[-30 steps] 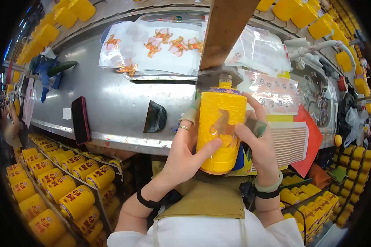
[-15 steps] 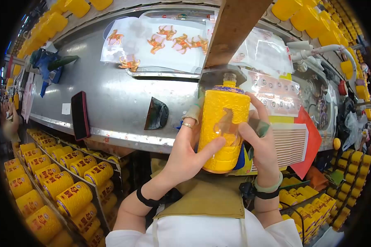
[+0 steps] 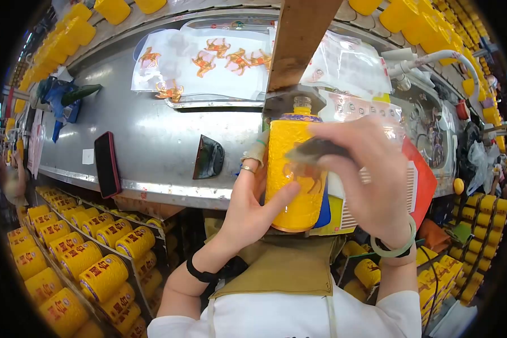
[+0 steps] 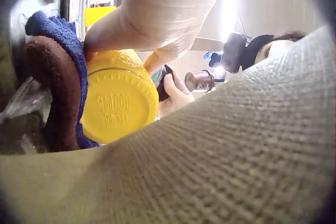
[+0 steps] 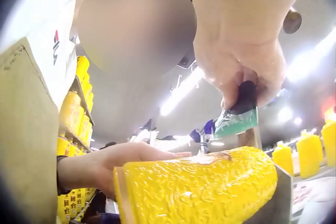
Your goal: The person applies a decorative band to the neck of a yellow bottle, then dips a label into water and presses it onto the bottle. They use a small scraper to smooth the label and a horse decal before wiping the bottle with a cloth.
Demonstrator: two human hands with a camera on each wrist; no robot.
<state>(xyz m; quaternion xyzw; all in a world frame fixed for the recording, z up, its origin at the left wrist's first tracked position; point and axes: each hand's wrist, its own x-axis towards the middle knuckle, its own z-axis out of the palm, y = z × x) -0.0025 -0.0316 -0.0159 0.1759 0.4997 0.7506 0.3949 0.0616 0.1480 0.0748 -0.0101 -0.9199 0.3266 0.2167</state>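
Note:
A yellow embossed bottle [image 3: 287, 132] with a clear glass neck lies tilted, neck away from me. My left hand [image 3: 245, 211] grips it from the left, thumb along its front. A brown horse decal [image 3: 312, 181] sits on that front. My right hand [image 3: 380, 183], blurred, pinches a small scraper [image 3: 321, 149], which overlaps the decal's upper part in the head view. The right wrist view shows its dark grip and translucent green blade [image 5: 236, 123] close over the bottle. Beneath the bottle, in the left wrist view, is a blue cloth [image 4: 58, 32] over a brown curved support [image 4: 58, 87].
Horse decals [image 3: 204, 63] lie on a white sheet at the back of the metal table [image 3: 124, 107]. A phone [image 3: 106, 164] and a dark blade-like piece [image 3: 209, 158] lie left. A wooden post [image 3: 304, 39] rises behind the bottle. Yellow bottles [image 3: 104, 276] fill racks on both sides.
My right hand has left the bottle's right side and come up over its front, bringing the scraper from within the palm to the decal. The left hand keeps its grip.

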